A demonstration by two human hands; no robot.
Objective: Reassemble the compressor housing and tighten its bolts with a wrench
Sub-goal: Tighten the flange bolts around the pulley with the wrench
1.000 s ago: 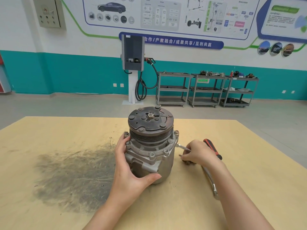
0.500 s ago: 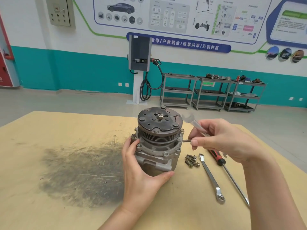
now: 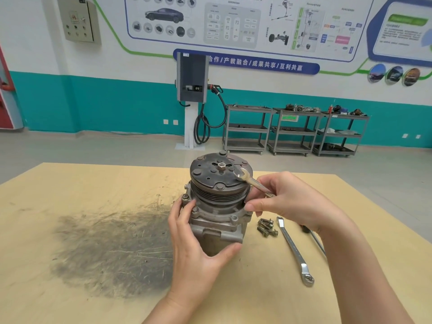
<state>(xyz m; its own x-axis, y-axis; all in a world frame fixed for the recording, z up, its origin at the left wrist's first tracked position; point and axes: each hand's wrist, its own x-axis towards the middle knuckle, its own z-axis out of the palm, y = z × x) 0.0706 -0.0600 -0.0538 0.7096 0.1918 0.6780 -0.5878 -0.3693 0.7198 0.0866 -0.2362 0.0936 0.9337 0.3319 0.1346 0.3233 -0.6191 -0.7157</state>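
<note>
The grey metal compressor [image 3: 217, 206] stands upright on the wooden table [image 3: 70, 288], its dark pulley plate facing up. Bolts sit in its flange ring. My left hand [image 3: 198, 251] grips the housing from the front left, thumb under the lower body. My right hand [image 3: 294, 204] holds a small open-end wrench [image 3: 247, 180]. The wrench's jaw lies over the right edge of the pulley plate, and the thumb of this hand touches the compressor's right side.
Several loose bolts [image 3: 267, 228] lie right of the compressor. A long ring wrench [image 3: 295, 251] and a screwdriver shaft [image 3: 316, 242] lie further right. A dark smudge [image 3: 112, 249] covers the table's left middle. Tool carts [image 3: 294, 129] stand against the far wall.
My right hand lifted the small wrench off the table and carried it left over the pulley plate. My left hand kept its grip on the housing. The view shifted slightly.
</note>
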